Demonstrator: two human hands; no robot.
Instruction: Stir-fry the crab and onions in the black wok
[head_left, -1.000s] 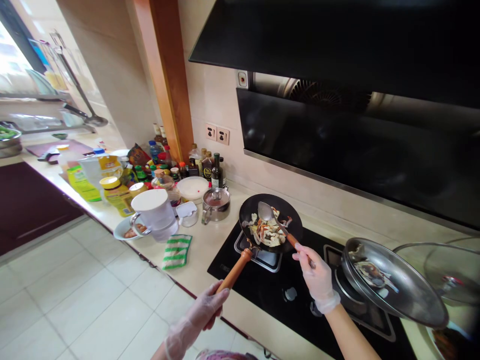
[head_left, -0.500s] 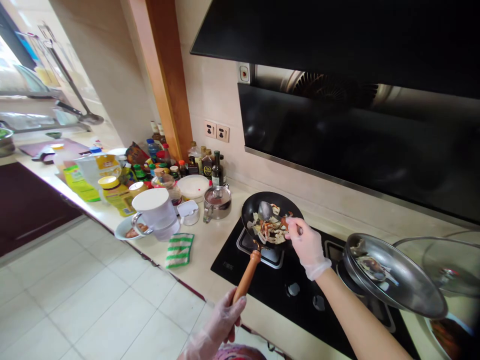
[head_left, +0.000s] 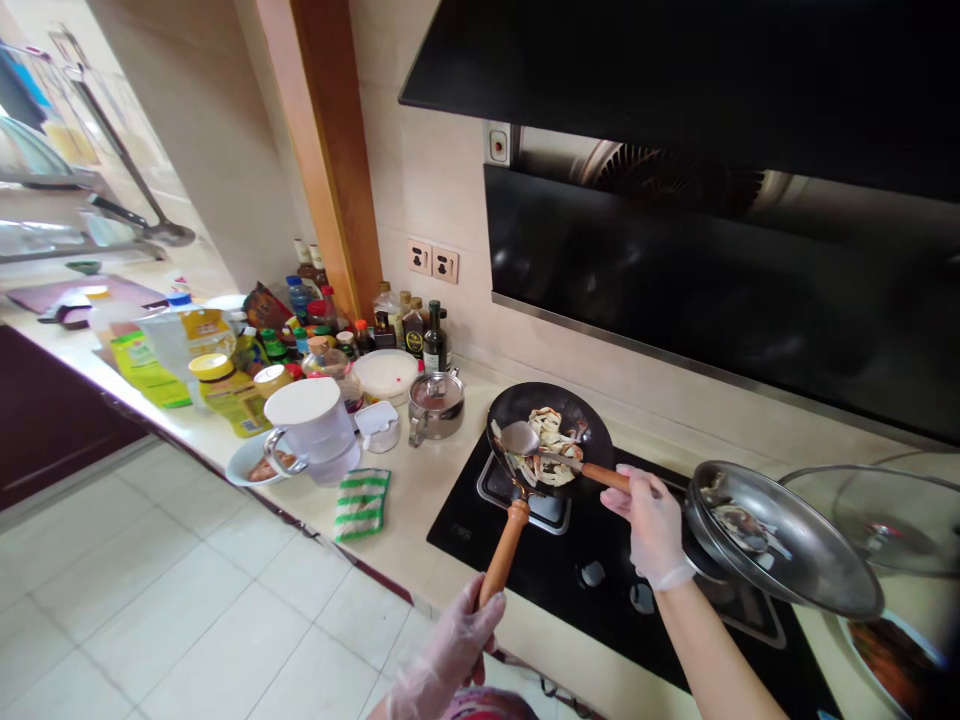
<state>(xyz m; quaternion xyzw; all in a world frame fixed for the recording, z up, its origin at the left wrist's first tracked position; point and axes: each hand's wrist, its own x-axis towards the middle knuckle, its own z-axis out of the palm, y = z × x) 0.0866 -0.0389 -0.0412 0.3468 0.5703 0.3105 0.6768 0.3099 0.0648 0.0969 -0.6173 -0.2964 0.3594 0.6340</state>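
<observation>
A black wok (head_left: 592, 425) sits over the left burner, with crab pieces (head_left: 555, 430) inside. My left hand (head_left: 469, 630), in a clear plastic glove, is closed around the wok's wooden handle. In my gloved right hand (head_left: 651, 525) is the wooden grip of a metal spatula (head_left: 519, 438). Its rounded head lies among the crab pieces at the left side of the wok.
On the right burner rests a steel pan (head_left: 817, 560) with more crab, beside a glass lid (head_left: 892, 520). Left of the hob (head_left: 540, 590) are a striped cloth (head_left: 362, 503), a water pitcher (head_left: 319, 440), a glass pot (head_left: 436, 405) and several bottles. A range hood (head_left: 637, 250) overhangs the back.
My right hand has moved right and down, drawing back with the spatula. The spatula's head now sits lower and further left in the wok, and the crab pieces have shifted. My left hand keeps its hold.
</observation>
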